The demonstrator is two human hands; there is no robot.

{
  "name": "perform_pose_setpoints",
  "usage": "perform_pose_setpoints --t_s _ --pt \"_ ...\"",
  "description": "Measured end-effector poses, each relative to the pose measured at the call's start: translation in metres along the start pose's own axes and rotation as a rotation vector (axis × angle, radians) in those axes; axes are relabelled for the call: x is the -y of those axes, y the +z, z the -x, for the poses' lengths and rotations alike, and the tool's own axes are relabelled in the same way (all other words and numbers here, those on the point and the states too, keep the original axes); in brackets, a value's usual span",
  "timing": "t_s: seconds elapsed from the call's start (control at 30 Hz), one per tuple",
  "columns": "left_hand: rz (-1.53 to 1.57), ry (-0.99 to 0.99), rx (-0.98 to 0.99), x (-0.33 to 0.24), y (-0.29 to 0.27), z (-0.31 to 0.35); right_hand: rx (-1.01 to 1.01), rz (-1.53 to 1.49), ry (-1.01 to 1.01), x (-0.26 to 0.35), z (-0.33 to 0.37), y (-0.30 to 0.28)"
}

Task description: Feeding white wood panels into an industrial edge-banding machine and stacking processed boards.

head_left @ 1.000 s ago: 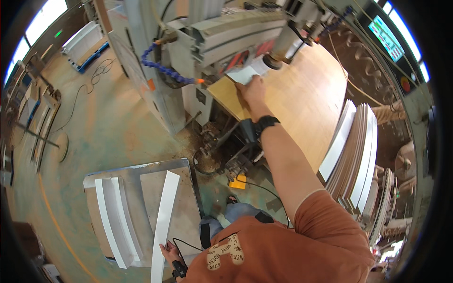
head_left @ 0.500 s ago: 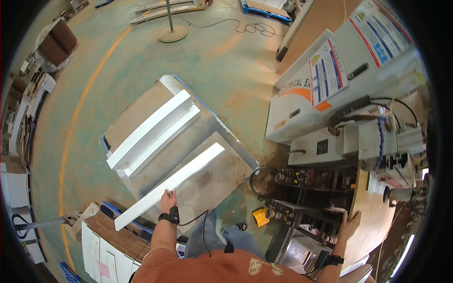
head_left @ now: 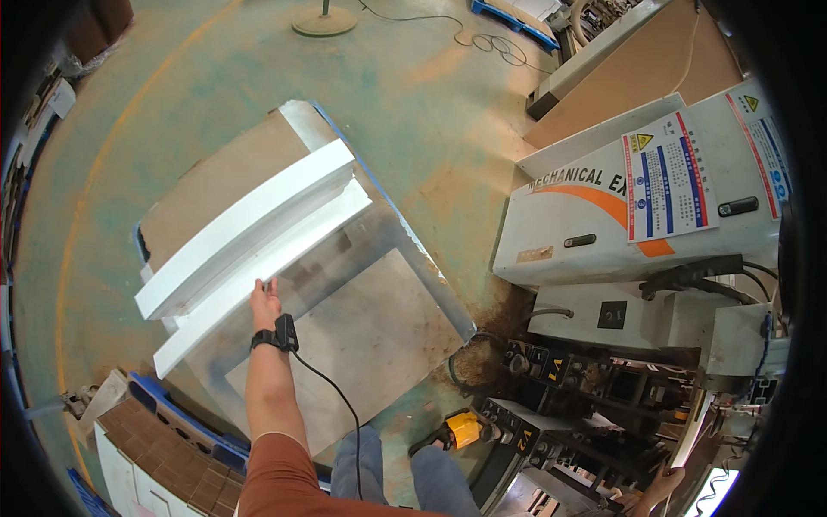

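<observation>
Strip (head_left: pixel 289 254), white, pinched at its near edge by the left grip (head_left: pixel 267 303).
It sits beside a curved piece (head_left: pixel 241 221) over the platform (head_left: pixel 345 345); the right grip's (head_left: pixel 663 487) hold cannot be told.

Pretty sure this is a woodworking workshop: big grey machine cabinet (head_left: pixel 560 246) plastered with warning labels (head_left: pixel 670 185), what looks like sawdust (head_left: pixel 506 312) by its base, long white strips (head_left: pixel 245 214), a blue pallet (head_left: pixel 517 24), stacked boards (head_left: pixel 168 452), and a scuffed green floor (head_left: pixel 422 172) with a painted line (head_left: pixel 79 202).
</observation>
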State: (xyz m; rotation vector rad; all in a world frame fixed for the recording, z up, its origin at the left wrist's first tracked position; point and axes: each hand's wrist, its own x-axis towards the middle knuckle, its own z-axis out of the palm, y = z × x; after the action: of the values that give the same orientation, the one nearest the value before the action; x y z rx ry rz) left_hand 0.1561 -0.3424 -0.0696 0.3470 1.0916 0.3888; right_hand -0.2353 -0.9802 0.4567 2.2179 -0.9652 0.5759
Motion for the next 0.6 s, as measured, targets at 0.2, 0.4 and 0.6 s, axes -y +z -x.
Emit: perform_pose_setpoints --t_s 0.2,0.4,0.6 --pt "-0.117 0.116 -0.089 0.03 0.009 -0.077 0.268 0.237 0.115 0.042 -0.002 -0.018" --pt "-0.876 0.267 0.081 0.01 -0.019 -0.115 -0.024 0.037 -0.023 -0.027 0.004 0.038" --pt "-0.175 -0.167 0.131 0.028 -0.04 -0.118 -0.033 -0.454 0.069 -0.11 0.008 0.06"
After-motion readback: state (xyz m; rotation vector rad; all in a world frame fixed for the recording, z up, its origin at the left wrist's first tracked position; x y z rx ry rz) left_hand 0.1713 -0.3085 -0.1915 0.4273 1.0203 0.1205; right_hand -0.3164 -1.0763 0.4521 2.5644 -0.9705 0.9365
